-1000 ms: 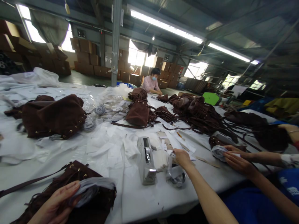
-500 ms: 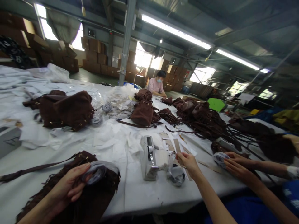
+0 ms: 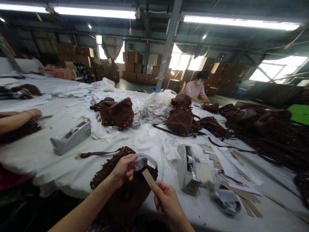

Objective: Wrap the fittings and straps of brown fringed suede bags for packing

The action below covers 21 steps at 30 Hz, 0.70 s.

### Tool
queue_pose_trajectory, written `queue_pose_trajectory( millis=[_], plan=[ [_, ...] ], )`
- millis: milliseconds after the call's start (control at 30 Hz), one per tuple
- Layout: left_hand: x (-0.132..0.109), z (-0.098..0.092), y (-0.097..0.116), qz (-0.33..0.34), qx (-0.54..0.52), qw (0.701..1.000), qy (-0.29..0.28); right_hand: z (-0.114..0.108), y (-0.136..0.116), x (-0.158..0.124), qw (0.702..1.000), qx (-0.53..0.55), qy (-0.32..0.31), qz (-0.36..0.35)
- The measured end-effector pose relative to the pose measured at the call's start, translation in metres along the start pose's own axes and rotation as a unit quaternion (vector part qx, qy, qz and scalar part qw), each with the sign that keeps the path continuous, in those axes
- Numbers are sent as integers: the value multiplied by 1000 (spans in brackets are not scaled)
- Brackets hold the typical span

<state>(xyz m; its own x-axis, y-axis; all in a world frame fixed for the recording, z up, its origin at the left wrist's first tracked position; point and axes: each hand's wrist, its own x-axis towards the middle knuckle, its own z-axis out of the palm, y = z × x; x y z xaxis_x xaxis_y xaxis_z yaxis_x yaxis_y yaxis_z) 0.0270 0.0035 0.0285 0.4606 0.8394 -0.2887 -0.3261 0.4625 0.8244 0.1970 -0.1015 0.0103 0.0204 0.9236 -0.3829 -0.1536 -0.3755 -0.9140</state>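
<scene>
Head camera looks forward and down, close over the table (image 3: 43, 154).

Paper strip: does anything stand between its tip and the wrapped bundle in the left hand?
Nothing visible does. The paper strip in the right hand points straight at the wrapped bundle, which the left hand holds over the brown bag.

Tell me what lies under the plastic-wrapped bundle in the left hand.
A brown fringed bag lies under the plastic-wrapped bundle gripped by the left hand, on the table. The right hand holds a cardboard strip near it. The bag's inside is covered.
</scene>
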Motion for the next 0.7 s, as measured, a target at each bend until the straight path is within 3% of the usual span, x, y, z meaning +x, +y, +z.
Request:
queue_pose_trajectory(
  millis=[167, 367, 500, 700],
  plan=[
    [-4, 5, -7, 50, 70, 996, -2, 25, 4, 20, 996, 47, 54, -49],
    [-8, 5, -13, 104, 125, 987, -2, 52, 5, 26, 990, 87, 63, -94],
    [-12, 3, -12, 106, 131, 986, 1, 59, 12, 21, 991, 81, 37, -99],
    [-17, 1, -14, 141, 236, 961, -8, 65, 13, 22, 988, 72, 85, -102]
  ],
)
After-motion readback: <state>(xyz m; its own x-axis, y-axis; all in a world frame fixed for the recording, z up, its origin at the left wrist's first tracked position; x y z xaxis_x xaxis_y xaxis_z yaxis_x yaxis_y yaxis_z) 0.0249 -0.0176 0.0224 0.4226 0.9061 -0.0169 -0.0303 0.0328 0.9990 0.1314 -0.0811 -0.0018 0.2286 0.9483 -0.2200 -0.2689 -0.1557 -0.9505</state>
